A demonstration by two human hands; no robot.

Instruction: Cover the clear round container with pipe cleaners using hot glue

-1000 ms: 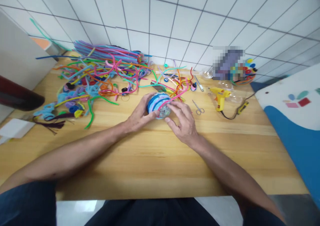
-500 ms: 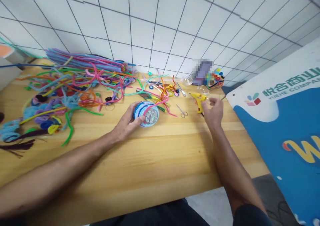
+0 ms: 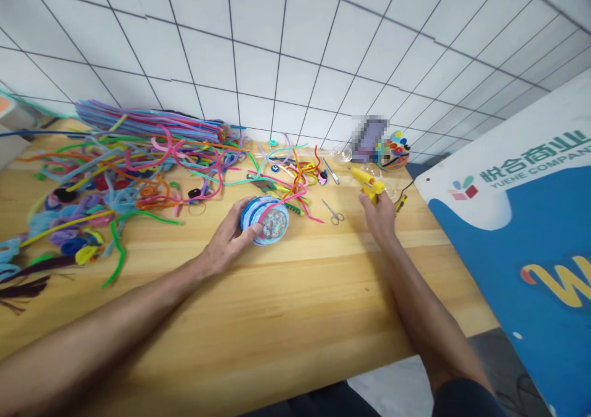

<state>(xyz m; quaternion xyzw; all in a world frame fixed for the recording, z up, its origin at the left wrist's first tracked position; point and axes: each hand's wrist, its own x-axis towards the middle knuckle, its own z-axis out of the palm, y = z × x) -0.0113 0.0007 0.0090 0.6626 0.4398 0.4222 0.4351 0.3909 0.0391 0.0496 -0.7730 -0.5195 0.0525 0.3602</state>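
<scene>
My left hand is closed around the side of a round piece wrapped in blue and pale-blue pipe cleaners. Its speckled grey end faces me, and a pink pipe cleaner trails from it to the right. At the right, my right hand is wrapped round the handle of a yellow hot glue gun, whose nozzle points up and left. The fingers hide most of the handle. Between the two hands lies a small pair of scissors.
A tangle of coloured pipe cleaners covers the table's left side, with a thick bundle by the tiled wall. Behind the glue gun stand a blurred purple item and a cup of coloured pieces. A yellow cutter lies right of my right hand.
My right hand has closed around the glue gun's handle; before, it was beside the gun with fingers bent. My left hand still holds the wrapped piece. The view has shifted slightly.
</scene>
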